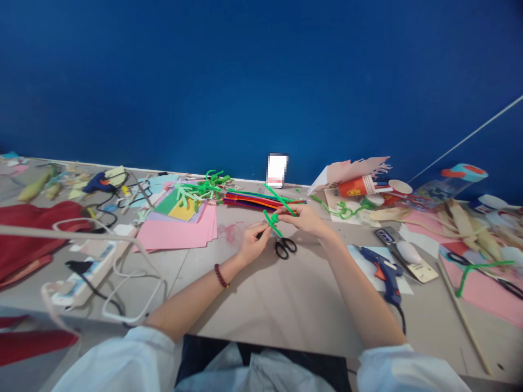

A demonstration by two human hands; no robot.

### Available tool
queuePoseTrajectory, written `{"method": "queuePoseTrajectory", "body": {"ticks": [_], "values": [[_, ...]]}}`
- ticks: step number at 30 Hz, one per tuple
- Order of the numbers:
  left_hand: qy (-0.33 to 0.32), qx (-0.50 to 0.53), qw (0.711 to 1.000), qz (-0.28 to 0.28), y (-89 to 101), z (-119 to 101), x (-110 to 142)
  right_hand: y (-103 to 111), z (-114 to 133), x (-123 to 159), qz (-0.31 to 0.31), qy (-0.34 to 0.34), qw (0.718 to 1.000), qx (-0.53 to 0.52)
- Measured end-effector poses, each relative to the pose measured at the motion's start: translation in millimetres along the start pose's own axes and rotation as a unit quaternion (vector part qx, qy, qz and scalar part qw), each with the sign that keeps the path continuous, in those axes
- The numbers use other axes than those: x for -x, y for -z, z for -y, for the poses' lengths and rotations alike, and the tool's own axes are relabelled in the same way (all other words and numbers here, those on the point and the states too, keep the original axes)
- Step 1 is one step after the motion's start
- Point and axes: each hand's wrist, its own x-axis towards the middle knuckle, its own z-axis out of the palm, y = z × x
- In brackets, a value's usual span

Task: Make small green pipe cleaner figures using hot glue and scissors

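Observation:
Both hands meet over the middle of the table at a twisted green pipe cleaner (273, 220). My left hand (254, 243) is closed in a pinch at its lower left side. From the right, my right hand (303, 219) grips it between thumb and fingers, and a straight green length sticks up past these fingers. Black-handled scissors (285, 249) lie on the table just below the hands, their blades partly hidden. Behind the hands lies a bundle of coloured pipe cleaners (249, 200), mostly red, purple and blue.
A phone (277, 170) leans upright against the blue wall (261, 81). Left are pink paper sheets (175, 234), bent green pipe cleaners (212, 182) and a power strip (90, 272) with cables. Right are a glue gun (384, 270), paper cups (357, 187) and a wooden stick (463, 316).

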Motion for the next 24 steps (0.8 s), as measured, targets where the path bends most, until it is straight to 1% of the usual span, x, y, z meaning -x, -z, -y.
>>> {"method": "queuePoseTrajectory", "body": {"ticks": [6, 9, 13, 15, 18, 22, 24], "values": [[-0.030, -0.016, 0.999, -0.005, -0.6, 6.8, 1.3, 1.7, -3.7, -0.6, 0.020, -0.006, 1.000, -0.002], [-0.049, -0.038, 0.998, -0.020, -2.0, 7.2, 1.5, -0.2, -1.1, 0.0, 0.005, -0.010, 1.000, 0.000], [-0.070, -0.075, 0.994, -0.046, -3.1, 11.1, 1.1, -5.3, 4.6, 1.7, -0.031, 0.003, 0.999, 0.020], [-0.077, -0.095, 0.992, -0.038, -2.6, 14.0, 0.6, -7.4, 7.1, 2.5, -0.049, 0.023, 0.998, 0.035], [-0.082, -0.113, 0.990, -0.018, -1.5, 17.4, 0.1, -9.5, 9.2, 2.8, -0.053, 0.053, 0.996, 0.058], [-0.081, -0.120, 0.989, -0.006, -1.4, 18.6, -0.2, -11.8, 8.6, 1.2, -0.070, 0.059, 0.992, 0.088], [-0.075, -0.114, 0.991, -0.007, -1.7, 18.0, -0.7, -12.2, 6.9, 0.0, -0.086, 0.056, 0.992, 0.072]]}}
